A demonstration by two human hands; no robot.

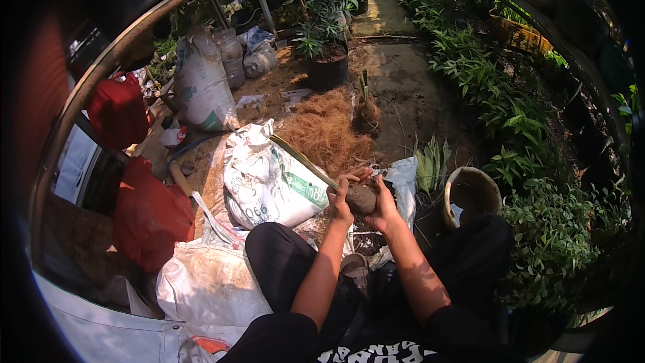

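Above my lap, both hands are closed around a brown root ball (361, 198), which looks like packed soil. From it a long green plant stem (301, 159) slants to the upper left, over a white sack. My left hand (340, 202) grips the ball's left side by the base of the stem. Around the right side wraps my right hand (385, 207). A heap of brown coconut fibre (326, 131) lies on the ground just beyond. Farther up stands another wrapped root ball (366, 114) with a short cut stem.
White sacks (265, 185) stand and lie to the left, beside red bags (151, 212). A round pot (472, 195) is at my right, near cut leaves (432, 165). A black-potted plant (327, 67) stands ahead. Leafy plants (484, 94) line the right side.
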